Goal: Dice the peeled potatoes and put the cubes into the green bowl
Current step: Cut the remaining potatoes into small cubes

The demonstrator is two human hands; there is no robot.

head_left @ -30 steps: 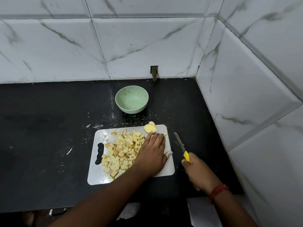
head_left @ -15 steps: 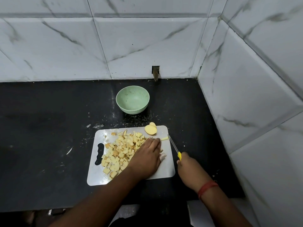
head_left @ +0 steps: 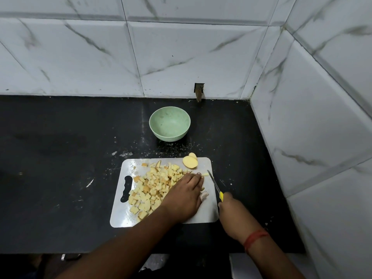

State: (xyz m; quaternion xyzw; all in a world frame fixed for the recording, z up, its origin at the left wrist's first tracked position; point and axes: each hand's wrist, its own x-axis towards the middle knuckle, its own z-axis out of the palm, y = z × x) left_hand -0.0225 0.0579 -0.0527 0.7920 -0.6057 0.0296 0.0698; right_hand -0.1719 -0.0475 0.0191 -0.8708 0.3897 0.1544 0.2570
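Note:
A pile of several potato cubes [head_left: 155, 184] covers the left and middle of the white cutting board [head_left: 208, 210]. My left hand [head_left: 184, 195] lies palm down on the board at the pile's right side, fingers together, covering whatever is under it; a small pale strip [head_left: 205, 174] shows at its fingertips. My right hand [head_left: 231, 208] grips the yellow handle of a knife [head_left: 213, 183], blade pointing away just right of my left fingers. Two potato slices [head_left: 190, 161] sit at the board's far right corner. The green bowl [head_left: 169, 123] stands empty behind the board.
The black countertop [head_left: 60, 168] stretches to the left, with white specks and scraps near the board. Marble-tiled walls close in behind and on the right. A small rusty fitting [head_left: 198, 93] sticks out at the back wall's base. The counter's front edge runs just below the board.
My right hand brought the knife left, from off the board's right edge to right beside my left fingertips. My left hand stayed flat on the board, shifting slightly.

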